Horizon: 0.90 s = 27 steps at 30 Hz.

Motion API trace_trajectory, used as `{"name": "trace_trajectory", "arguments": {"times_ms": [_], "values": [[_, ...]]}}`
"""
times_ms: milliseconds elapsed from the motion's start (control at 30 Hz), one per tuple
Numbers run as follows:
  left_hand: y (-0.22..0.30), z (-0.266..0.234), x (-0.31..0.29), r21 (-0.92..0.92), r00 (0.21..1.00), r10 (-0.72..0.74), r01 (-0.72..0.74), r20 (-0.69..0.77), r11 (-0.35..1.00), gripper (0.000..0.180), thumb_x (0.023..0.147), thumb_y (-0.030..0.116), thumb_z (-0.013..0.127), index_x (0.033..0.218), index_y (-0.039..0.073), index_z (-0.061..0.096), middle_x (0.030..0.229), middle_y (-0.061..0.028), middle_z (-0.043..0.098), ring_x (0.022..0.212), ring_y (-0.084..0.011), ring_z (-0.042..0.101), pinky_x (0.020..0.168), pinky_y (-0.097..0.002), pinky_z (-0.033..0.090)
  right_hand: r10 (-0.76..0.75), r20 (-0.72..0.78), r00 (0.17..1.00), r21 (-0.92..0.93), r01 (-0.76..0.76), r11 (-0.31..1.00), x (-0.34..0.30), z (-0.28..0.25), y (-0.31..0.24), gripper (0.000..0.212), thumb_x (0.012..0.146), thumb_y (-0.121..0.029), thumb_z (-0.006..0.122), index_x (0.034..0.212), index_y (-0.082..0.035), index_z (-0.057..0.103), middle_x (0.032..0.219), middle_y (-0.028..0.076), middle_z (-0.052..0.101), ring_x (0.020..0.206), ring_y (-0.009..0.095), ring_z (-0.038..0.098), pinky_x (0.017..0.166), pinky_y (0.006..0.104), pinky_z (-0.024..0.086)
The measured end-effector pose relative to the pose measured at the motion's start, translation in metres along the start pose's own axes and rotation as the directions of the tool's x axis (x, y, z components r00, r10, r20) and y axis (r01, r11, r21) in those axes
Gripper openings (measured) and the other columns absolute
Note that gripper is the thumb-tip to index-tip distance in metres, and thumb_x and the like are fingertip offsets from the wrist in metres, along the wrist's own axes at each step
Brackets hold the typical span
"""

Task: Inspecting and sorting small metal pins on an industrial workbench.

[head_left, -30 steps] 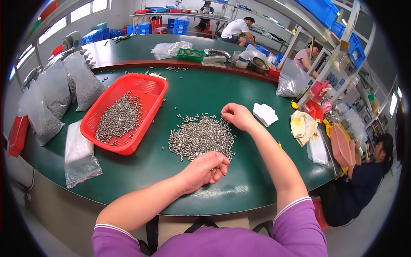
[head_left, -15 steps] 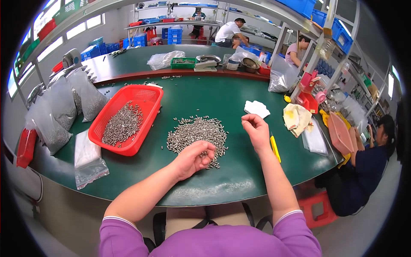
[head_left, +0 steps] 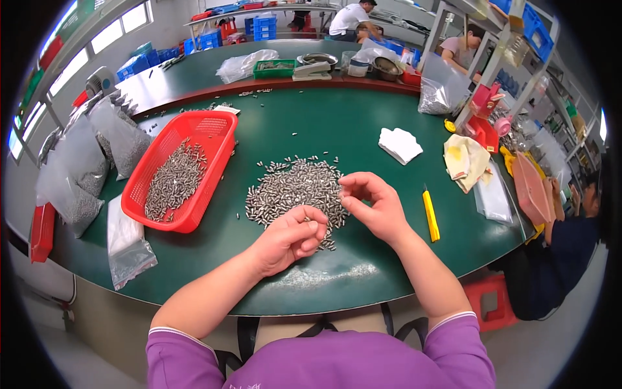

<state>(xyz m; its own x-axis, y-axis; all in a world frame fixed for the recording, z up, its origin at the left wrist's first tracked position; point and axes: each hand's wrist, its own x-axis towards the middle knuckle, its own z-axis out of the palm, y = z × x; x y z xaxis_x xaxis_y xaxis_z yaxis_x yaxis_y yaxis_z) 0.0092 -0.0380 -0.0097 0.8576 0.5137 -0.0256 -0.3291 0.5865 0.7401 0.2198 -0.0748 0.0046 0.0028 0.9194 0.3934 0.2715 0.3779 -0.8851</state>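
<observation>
A heap of small silver metal pins (head_left: 291, 188) lies on the green table (head_left: 311, 123) in front of me. My left hand (head_left: 288, 238) rests at the near edge of the heap, fingers curled around a few pins. My right hand (head_left: 372, 204) hovers at the right side of the heap, thumb and fingertips pinched together over the pins; whether a pin is between them I cannot tell. To the left, a red plastic basket (head_left: 214, 136) holds more of the same pins (head_left: 173, 181).
Clear bags of pins (head_left: 81, 172) lean at the left edge, and a flat bag (head_left: 126, 243) lies near the front. A yellow utility knife (head_left: 430, 214), white cloth (head_left: 400, 144) and yellow cloth (head_left: 465, 159) lie right. A seated person (head_left: 564, 259) works at the right.
My right hand has come back from the far side of the heap toward me and to its right edge. My left hand has moved slightly forward into the pins.
</observation>
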Motion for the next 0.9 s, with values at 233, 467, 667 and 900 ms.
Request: {"name": "trace_trajectory", "arguments": {"times_ms": [233, 467, 667, 900], "values": [[-0.003, 0.004, -0.002, 0.040, 0.998, -0.054, 0.055, -0.011, 0.998, 0.017, 0.090, 0.013, 0.054, 0.104, 0.006, 0.049, 0.086, -0.0041, 0.054, 0.060, -0.0053, 0.041, 0.049, -0.0179, 0.032, -0.188, 0.187, 0.964, -0.064, 0.203, 0.977, -0.005, 0.007, -0.013, 0.035, 0.078, 0.003, 0.065, 0.112, -0.005, 0.057, 0.088, 0.004, 0.063, 0.080, 0.012, 0.061, 0.074, 0.0258, 0.050], [-0.006, 0.005, -0.004, 0.131, 0.995, -0.094, 0.099, -0.041, 0.986, 0.016, 0.092, 0.017, 0.054, 0.100, 0.007, 0.045, 0.085, -0.0044, 0.054, 0.059, -0.0053, 0.043, 0.049, -0.0182, 0.033, -0.365, 0.303, 0.880, -0.230, 0.439, 0.868, -0.003, 0.003, -0.021, 0.039, 0.069, 0.002, 0.071, 0.106, -0.007, 0.062, 0.085, 0.005, 0.065, 0.076, 0.018, 0.063, 0.069, 0.0283, 0.050], [-0.005, 0.010, -0.001, 0.213, 0.987, -0.113, 0.135, -0.110, 0.968, 0.014, 0.091, 0.011, 0.055, 0.099, 0.006, 0.045, 0.081, -0.0030, 0.052, 0.060, -0.0055, 0.045, 0.050, -0.0184, 0.036, -0.376, 0.322, 0.869, -0.244, 0.460, 0.854, -0.004, 0.003, -0.020, 0.041, 0.068, 0.002, 0.072, 0.106, -0.008, 0.063, 0.084, 0.003, 0.066, 0.076, 0.020, 0.062, 0.066, 0.0300, 0.049], [-0.005, 0.007, 0.001, 0.148, 0.996, -0.061, 0.069, -0.058, 0.987, 0.011, 0.095, 0.017, 0.047, 0.100, 0.007, 0.047, 0.084, -0.0034, 0.055, 0.061, -0.0062, 0.047, 0.050, -0.0185, 0.037, -0.207, 0.059, 0.977, -0.271, 0.215, 0.938, -0.002, -0.002, -0.023, 0.034, 0.076, 0.002, 0.064, 0.108, -0.010, 0.061, 0.087, 0.005, 0.065, 0.076, 0.018, 0.063, 0.067, 0.0298, 0.051]]}}
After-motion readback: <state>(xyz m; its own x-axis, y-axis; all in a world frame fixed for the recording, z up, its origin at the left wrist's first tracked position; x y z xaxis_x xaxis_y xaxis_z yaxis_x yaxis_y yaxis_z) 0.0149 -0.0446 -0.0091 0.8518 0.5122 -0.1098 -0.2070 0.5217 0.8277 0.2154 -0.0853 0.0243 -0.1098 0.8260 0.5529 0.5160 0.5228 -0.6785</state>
